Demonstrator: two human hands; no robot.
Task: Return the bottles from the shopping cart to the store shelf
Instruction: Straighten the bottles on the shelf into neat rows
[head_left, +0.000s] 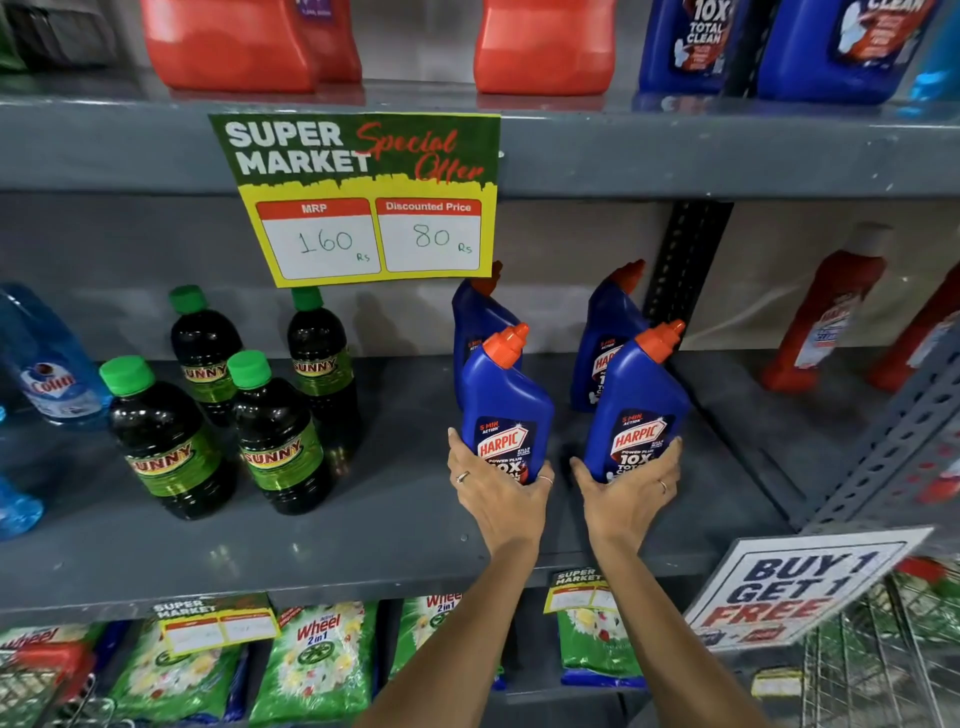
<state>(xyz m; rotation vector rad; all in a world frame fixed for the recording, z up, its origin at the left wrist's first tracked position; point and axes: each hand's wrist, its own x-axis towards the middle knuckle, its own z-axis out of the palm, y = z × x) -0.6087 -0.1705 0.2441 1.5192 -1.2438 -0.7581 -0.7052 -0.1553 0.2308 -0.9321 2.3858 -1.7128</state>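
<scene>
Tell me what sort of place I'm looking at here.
A supermarket aisle, cleaning products section. A price sign reading "Super Market Special Offer" hangs on a grey metal shelf, each hand holds a blue toilet cleaner bottle, and a "Buy 1 Get 1 Free" sign sits lower right.

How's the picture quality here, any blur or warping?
Head view: wide-angle bending tilts the shelf edge and side post; centre sharp, labels on both held blue bottles readable; red jugs at top and edges soft; faint glare on shelf surface.
</scene>
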